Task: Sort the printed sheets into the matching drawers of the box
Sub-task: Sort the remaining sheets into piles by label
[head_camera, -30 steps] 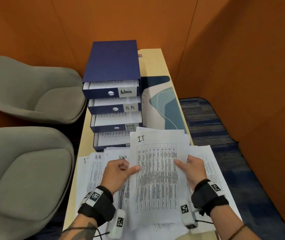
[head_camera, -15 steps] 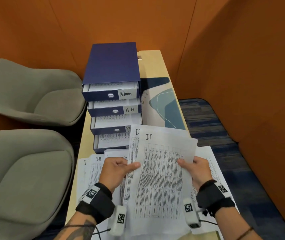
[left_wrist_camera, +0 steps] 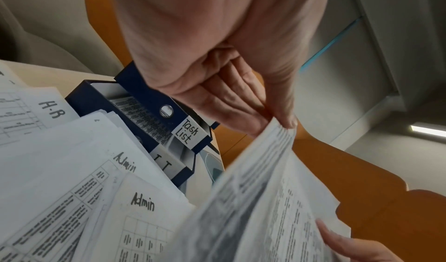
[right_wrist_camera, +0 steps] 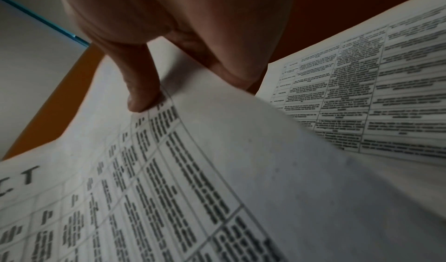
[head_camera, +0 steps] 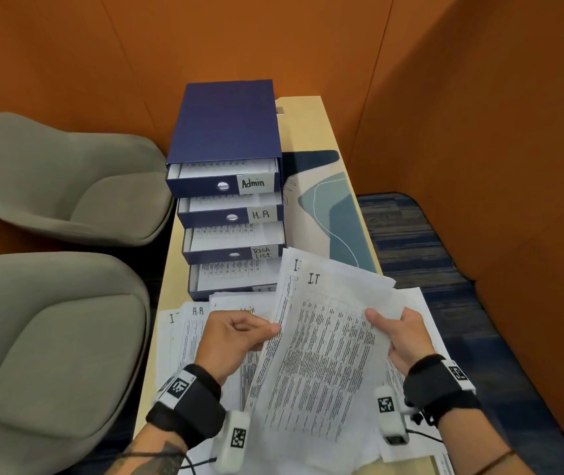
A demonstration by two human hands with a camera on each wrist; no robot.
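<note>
A blue drawer box [head_camera: 225, 125] stands on the desk with its drawers pulled out stepwise, labelled Admin [head_camera: 252, 183], H.R [head_camera: 260, 214], Task List [head_camera: 261, 252] and, lowest, I.T [left_wrist_camera: 166, 166]. Each drawer shows printed sheets inside. I hold a small stack of sheets marked I.T [head_camera: 321, 354] above the desk. My left hand [head_camera: 239, 337] pinches the stack's left edge [left_wrist_camera: 280, 132]. My right hand [head_camera: 400, 334] grips its right edge, thumb on top [right_wrist_camera: 142, 98]. Under the stack lie loose sheets marked H.R [head_camera: 198, 311] and Admin [left_wrist_camera: 142, 203].
Two grey chairs [head_camera: 51, 337] stand left of the narrow desk [head_camera: 311, 132]. Orange walls close in behind and to the right. A blue-patterned mat [head_camera: 339, 207] lies on the desk right of the box. Carpet [head_camera: 411, 241] shows on the right.
The stack of I.T sheets has tilted and shifted a little to the right, fanning so a second I.T sheet shows behind the top one. Both hands kept their hold.
</note>
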